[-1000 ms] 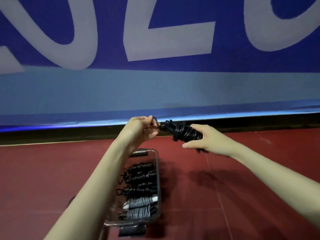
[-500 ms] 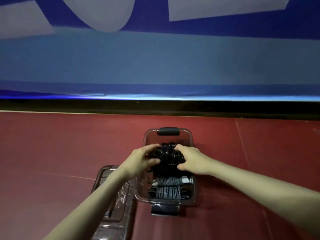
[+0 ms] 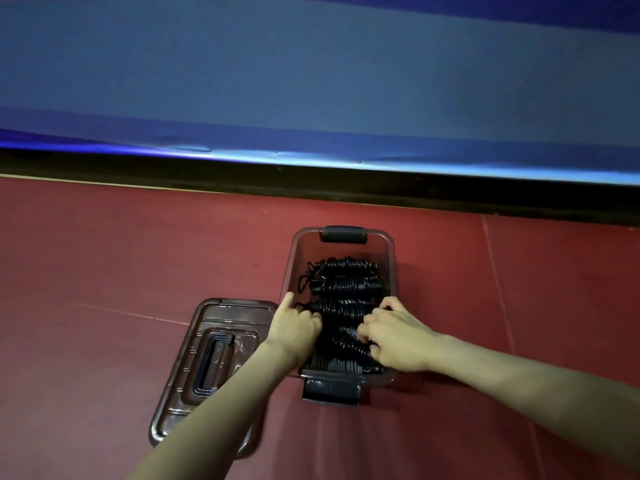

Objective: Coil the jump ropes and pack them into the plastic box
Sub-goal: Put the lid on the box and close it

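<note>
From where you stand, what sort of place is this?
Probably a sports hall or gym. The red floor looks like sports matting with seams, a blue padded-looking barrier runs along its edge, and coiled jump ropes fill a plastic box on the floor.

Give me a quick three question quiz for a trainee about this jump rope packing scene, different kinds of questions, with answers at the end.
1. True or false: the lid is on the box.
2. Where does the lid lie? A) left of the box B) right of the box C) behind the box
3. Fill in: both hands are down in the box on the coiled black ____.

Key:
1. False; the lid lies on the red floor.
2. A.
3. Ropes; the left hand and the right hand are on a middle coil, but their grip is unclear.
</note>
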### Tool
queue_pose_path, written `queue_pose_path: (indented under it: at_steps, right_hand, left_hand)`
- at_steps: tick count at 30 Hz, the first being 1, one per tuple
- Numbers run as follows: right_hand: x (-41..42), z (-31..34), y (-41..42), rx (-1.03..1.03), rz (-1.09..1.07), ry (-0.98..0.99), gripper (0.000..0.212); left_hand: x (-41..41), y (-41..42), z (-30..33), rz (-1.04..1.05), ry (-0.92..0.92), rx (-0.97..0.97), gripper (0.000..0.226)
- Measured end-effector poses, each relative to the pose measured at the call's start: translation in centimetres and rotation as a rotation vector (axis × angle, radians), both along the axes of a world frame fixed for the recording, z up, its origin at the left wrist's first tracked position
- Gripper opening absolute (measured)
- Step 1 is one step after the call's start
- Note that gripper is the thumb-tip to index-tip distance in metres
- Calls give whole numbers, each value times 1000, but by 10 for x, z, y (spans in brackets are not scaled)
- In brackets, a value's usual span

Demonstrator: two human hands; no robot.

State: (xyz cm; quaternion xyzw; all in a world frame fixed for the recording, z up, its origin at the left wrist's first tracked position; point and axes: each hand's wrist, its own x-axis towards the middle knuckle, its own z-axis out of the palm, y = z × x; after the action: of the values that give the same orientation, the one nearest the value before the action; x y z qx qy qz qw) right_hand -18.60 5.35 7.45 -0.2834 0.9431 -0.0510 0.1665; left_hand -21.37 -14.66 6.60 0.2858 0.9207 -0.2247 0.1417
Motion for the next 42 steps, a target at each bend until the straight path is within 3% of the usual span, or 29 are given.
queue_pose_path:
  at_steps: [3,9,11,14,16,19,21,25,28,34,38,42]
  right_hand:
    - [1,-1,2,-23,12,25,21]
    - [3,2,6,-27,65,64,32]
    - [4,2,10,-24,72,92,44]
    - [3,2,15,-16,75,127,57]
    - [4,5,16,-5,54,98,45]
    - [3,17,10,-108,-19,44,27]
    - [3,27,0,-277,-143,-50,25]
    - [6,43,-39,-740,-404,-245,19]
    - [12,46,-88,-884,-490,-358,24]
    - [26,29,-184,-816,-614,-563,38]
    - [49,-1,-222,-732,-675,-735,51]
    - [54,-39,-230,-593,-850,-642,72]
  left_hand:
    - [-1,2,-5,-22,40,-9,52]
    - [1,0,0,-37,13,11,39]
    - [1,-4,-3,-7,70,182,29]
    - [9,-15,-14,112,278,642,17]
    - [24,-20,-14,274,291,955,17]
    - [42,-31,-8,494,191,1250,23]
    - [49,-48,-4,609,197,1384,16]
    - [53,-88,-1,1001,196,1589,29]
    - [51,-126,-7,1179,235,1573,26]
    - [60,-194,-36,1276,226,1272,18]
    - [71,-224,-62,1294,133,1085,34]
    - [80,-235,-78,1229,-23,972,50]
